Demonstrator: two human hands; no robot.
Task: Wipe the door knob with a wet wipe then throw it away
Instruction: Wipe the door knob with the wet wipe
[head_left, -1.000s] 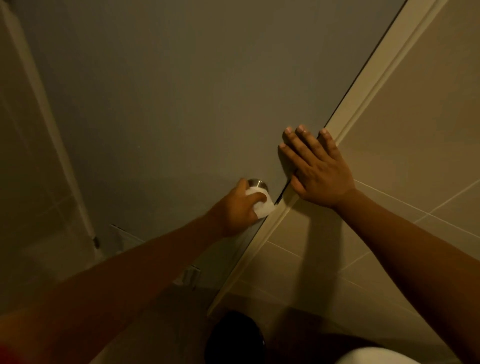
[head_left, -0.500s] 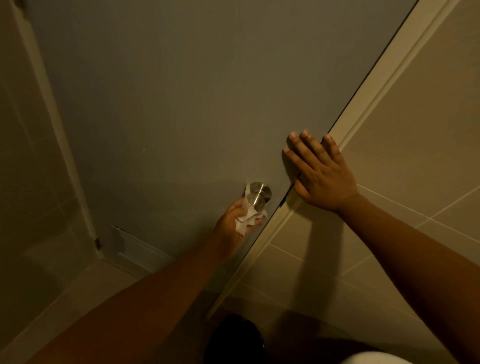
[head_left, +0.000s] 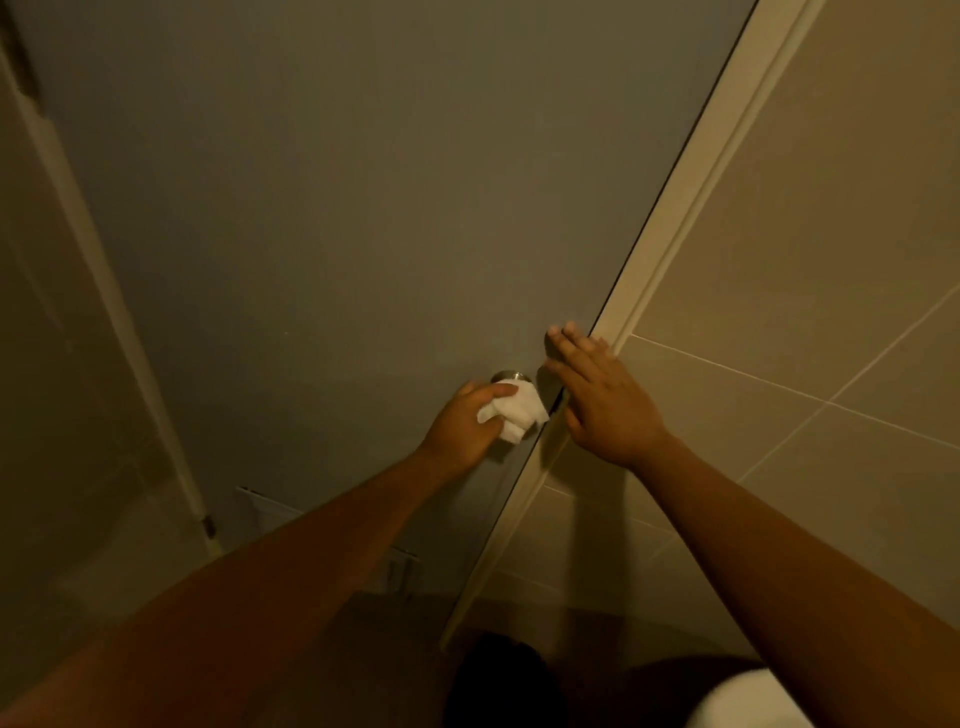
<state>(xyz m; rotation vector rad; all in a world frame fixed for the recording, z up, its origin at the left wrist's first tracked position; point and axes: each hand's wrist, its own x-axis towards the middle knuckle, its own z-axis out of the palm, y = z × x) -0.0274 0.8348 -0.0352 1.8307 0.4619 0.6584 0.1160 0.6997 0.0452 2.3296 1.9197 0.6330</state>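
1. Fingers of my left hand are curled around a bunched white wet wipe, gripping it tight against the door knob.
2. That wipe covers most of the knob; only a sliver of its brushed metal base shows above the wipe, where it meets the grey door.
3. My thumb lies along the top of the wipe, and the rest of the wad sticks out to the right of my knuckles.
4. My right hand holds nothing: its fingers are stretched out fairly straight and close together, pointing up along the door's edge.
5. Its fingertips lie at the dark gap between door and pale door frame; I cannot tell whether the palm is pressed flat or just above the surface.
6. The two hands are near each other, the right just beside the wipe but not touching it.
7. Beige wall tiles fill the right side beyond the frame.
8. Low on the door, behind my left forearm, a vent grille is partly visible.
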